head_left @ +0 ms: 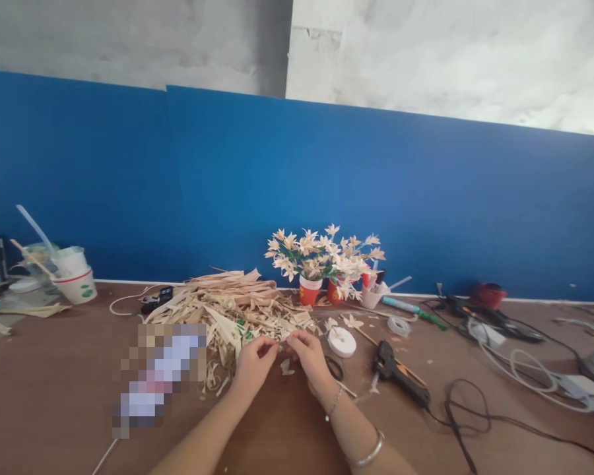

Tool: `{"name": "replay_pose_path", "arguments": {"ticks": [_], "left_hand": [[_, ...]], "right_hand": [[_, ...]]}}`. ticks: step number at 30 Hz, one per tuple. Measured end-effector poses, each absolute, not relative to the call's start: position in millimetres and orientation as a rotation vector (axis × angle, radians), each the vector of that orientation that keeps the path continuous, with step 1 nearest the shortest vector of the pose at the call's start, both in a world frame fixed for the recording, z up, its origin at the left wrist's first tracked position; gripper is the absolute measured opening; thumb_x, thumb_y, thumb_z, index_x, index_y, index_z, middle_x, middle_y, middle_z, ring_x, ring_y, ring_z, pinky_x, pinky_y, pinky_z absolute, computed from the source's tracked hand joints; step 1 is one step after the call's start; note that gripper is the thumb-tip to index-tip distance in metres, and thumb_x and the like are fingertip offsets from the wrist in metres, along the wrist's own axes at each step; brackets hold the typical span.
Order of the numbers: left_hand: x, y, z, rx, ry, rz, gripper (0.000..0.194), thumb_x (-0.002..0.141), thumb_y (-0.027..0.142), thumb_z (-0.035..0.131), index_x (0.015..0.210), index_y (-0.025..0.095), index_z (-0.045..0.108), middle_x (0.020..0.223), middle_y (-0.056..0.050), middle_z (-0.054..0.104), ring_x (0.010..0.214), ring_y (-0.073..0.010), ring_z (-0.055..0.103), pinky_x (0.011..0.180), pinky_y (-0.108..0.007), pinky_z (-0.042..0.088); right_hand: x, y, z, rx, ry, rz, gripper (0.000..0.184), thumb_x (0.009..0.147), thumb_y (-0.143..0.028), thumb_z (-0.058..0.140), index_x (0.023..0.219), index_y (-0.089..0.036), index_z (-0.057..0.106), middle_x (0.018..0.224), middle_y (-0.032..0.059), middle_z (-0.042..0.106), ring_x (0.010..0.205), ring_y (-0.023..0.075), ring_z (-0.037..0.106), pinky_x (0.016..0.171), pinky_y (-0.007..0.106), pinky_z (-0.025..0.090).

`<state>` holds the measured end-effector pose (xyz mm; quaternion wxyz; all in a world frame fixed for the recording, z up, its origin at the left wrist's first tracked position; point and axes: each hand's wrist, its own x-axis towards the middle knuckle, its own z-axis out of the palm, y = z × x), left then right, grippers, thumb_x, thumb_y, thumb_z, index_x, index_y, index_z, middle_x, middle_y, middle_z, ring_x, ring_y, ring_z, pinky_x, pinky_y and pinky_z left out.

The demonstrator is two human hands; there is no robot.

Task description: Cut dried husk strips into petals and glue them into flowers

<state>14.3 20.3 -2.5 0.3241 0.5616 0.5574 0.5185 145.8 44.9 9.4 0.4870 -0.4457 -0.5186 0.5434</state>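
Nearby, red cups [309, 295] hold flowers [307, 245] while fingers [297, 339] pinch a small piece [282, 347].

Your left hand [255, 363] and right hand [307, 357] are bare, as are both forearms at lower centre. On your right wrist you wear a thin, silvery chain bracelet [334, 404]; nearer the bottom edge, a thicker, smooth silvery bangle [371, 451] rings that forearm.

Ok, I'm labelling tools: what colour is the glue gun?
The glue gun is black, shown in the head view.
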Motion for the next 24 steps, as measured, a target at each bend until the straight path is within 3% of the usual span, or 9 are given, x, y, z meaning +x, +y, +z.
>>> {"name": "replay_pose_path", "arguments": {"ticks": [10, 14, 17, 18, 20, 24], "left_hand": [[16, 19, 3, 1.483, 1.451, 1.341, 0.018, 0.069, 0.032, 0.054, 0.065, 0.017, 0.062, 0.064, -0.002, 0.065, 0.064, -0.0181, 0.059, 0.065, -0.029, 0.045], [15, 19, 1, 1.451, 1.445, 1.365, 0.021, 0.068, 0.037, 0.056, 0.063, 0.018, 0.062, 0.061, 0.0, 0.063, 0.062, -0.0175, 0.056, 0.064, -0.028, 0.044], [14, 20, -1, 1.432, 1.449, 1.376, 0.024, 0.068, 0.04, 0.056, 0.063, 0.018, 0.062, 0.061, 0.0, 0.062, 0.062, -0.0169, 0.055, 0.063, -0.027, 0.043], [14, 20, -2, 1.421, 1.453, 1.375, 0.024, 0.068, 0.041, 0.057, 0.063, 0.018, 0.062, 0.061, 0.0, 0.061, 0.061, -0.0167, 0.054, 0.062, -0.026, 0.043], [15, 20, -2, 1.389, 1.457, 1.384, 0.025, 0.067, 0.042, 0.057, 0.063, 0.018, 0.062, 0.059, 0.001, 0.06, 0.06, -0.0166, 0.054, 0.061, -0.026, 0.043], [18, 18, 0, 1.351, 1.437, 1.416, 0.024, 0.066, 0.041, 0.06, 0.064, 0.017, 0.063, 0.059, 0.001, 0.06, 0.061, -0.0167, 0.054, 0.063, -0.027, 0.043]], "right_hand": [[144, 47, 17, -1.209, -1.463, 1.179, 0.021, 0.068, -0.036, 0.048, 0.061, -0.016, 0.052, 0.052, -0.0027, 0.049, 0.048, 0.0092, 0.042, 0.048, 0.021, 0.034], [172, 53, 42, -1.34, -1.644, 1.034, 0.013, 0.065, -0.027, 0.054, 0.062, -0.016, 0.059, 0.054, -0.002, 0.055, 0.052, 0.0108, 0.047, 0.052, 0.021, 0.035], [223, 51, 65, -1.56, -1.793, 0.907, 0.005, 0.059, -0.015, 0.057, 0.055, -0.015, 0.061, 0.051, -0.0001, 0.057, 0.053, 0.013, 0.051, 0.053, 0.023, 0.035], [243, 48, 70, -1.912, -1.914, 0.668, 0.006, 0.058, -0.015, 0.058, 0.053, -0.016, 0.06, 0.052, 0.0008, 0.058, 0.057, 0.0147, 0.055, 0.056, 0.023, 0.037], [279, 40, 76, -2.146, -1.873, 0.481, 0.008, 0.059, -0.012, 0.058, 0.064, -0.013, 0.064, 0.064, 0.0088, 0.064, 0.068, 0.0231, 0.06, 0.063, 0.029, 0.039], [320, 27, 60, -2.395, -1.843, 0.13, 0.043, 0.065, -0.009, 0.054, 0.108, -0.013, 0.058, 0.102, 0.0206, 0.061, 0.097, 0.0337, 0.057, 0.073, 0.039, 0.04]]}}
